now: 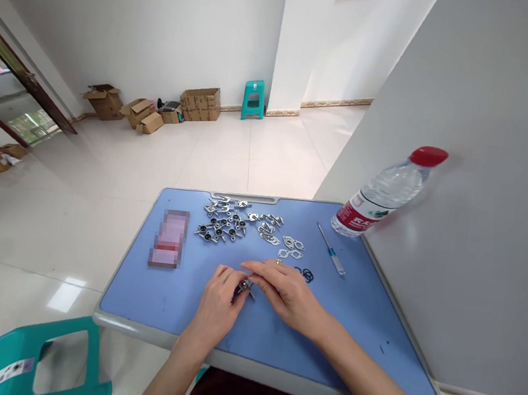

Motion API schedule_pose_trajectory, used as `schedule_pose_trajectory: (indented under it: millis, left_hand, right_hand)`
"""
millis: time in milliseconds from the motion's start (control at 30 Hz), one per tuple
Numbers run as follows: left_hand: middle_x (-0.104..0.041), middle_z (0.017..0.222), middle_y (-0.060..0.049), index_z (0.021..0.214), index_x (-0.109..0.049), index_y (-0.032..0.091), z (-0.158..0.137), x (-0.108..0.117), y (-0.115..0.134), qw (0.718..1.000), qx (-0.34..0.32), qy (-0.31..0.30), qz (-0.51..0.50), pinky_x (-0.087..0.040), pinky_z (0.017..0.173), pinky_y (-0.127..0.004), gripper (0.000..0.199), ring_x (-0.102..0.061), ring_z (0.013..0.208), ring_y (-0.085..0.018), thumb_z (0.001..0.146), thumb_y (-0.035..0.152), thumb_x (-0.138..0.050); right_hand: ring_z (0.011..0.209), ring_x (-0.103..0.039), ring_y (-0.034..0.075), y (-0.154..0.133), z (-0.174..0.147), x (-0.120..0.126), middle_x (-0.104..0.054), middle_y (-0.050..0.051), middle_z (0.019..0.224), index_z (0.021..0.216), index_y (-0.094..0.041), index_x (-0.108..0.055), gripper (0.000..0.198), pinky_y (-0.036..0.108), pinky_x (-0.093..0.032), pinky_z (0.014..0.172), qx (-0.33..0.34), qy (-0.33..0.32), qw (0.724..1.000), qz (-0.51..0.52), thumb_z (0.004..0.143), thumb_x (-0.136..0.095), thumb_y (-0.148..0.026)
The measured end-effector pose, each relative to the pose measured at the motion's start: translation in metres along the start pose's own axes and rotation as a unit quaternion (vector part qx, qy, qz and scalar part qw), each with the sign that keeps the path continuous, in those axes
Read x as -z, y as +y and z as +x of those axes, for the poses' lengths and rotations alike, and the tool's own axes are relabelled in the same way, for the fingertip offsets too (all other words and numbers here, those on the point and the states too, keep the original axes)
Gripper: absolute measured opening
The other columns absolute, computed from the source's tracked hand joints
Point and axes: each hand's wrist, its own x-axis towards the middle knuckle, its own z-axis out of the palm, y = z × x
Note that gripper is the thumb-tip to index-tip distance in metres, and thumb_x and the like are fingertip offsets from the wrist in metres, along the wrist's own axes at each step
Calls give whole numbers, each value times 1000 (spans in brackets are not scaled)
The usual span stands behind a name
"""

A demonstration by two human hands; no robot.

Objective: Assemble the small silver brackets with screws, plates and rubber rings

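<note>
My left hand [221,300] is closed around a small metal fitting [246,285] with short prongs, low over the blue table [140,297]. Against its upper side lie the fingertips of my right hand [285,288], thumb and fingers pinched together; whatever they pinch is hidden. Black rubber rings [307,275] lie just beyond my right hand. Behind them are flat oval metal gaskets [291,249] with holes. Farther back sit several metal fittings with black centres [220,227], bare metal flanged parts [218,205] and a small pile of screw-like pieces [273,220].
On the table's right lies a screwdriver [331,252] with a clear handle. A red-capped water bottle [382,194] stands at the back right by a grey partition [479,214]. A blurred pinkish object [170,238] lies left. Teal stools [254,100] and cardboard boxes [201,104] are on the floor.
</note>
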Motion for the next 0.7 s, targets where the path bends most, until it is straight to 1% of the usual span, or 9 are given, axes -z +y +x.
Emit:
schedule_pose_trajectory:
  millis: [100, 167, 267, 400, 533, 700]
  left_hand:
    - [-64, 91, -4, 97, -58, 20, 0, 0, 1, 1000, 6, -1, 5, -50, 74, -36, 12, -55, 87, -22, 90, 11, -55]
    - [-63, 90, -4, 95, -58, 20, 0, 1, 1, 1000, 5, -4, 10, -50, 75, -37, 11, -54, 87, -22, 89, 10, -56]
    - [-63, 90, -4, 93, -58, 20, 0, 2, 2, 1000, -7, -9, 22, -50, 77, -37, 11, -55, 88, -22, 90, 11, -54]
    - [-62, 90, -4, 92, -57, 20, -1, 4, 3, 999, -19, -10, 37, -51, 79, -37, 10, -56, 89, -22, 89, 12, -53]
    - [-63, 92, -4, 95, -58, 21, -1, 4, 3, 999, -22, -9, 42, -51, 81, -38, 11, -58, 91, -22, 87, 13, -56]
    - [-64, 96, -4, 98, -58, 20, -1, 2, 0, 999, -24, -2, 45, -52, 81, -37, 14, -58, 93, -23, 86, 13, -58]
  right_hand:
    - [71, -66, 18, -1, 0, -4, -71, 5, 82, 119, -23, -60, 27, 30, -54, 65, 1, 15, 1000, -3, 101, -41, -23]
    - [74, -67, 18, 0, -1, -5, -71, 5, 85, 119, -23, -60, 27, 30, -55, 66, 1, 20, 1000, 3, 100, -41, -22]
    - [76, -68, 18, 1, -4, -5, -72, 6, 89, 122, -23, -59, 29, 31, -56, 68, -10, 18, 1000, 5, 99, -41, -23]
    - [69, -65, 17, 0, -5, -3, -69, 4, 81, 126, -23, -56, 32, 31, -56, 65, -15, 5, 1000, 9, 98, -42, -24]
    - [66, -64, 17, -2, -6, -1, -69, 4, 83, 128, -22, -54, 33, 31, -55, 61, -13, -14, 1000, 13, 98, -39, -23]
    - [69, -65, 18, 3, -8, -3, -68, 5, 85, 130, -21, -51, 34, 31, -55, 62, -27, -11, 1000, -2, 99, -39, -23]
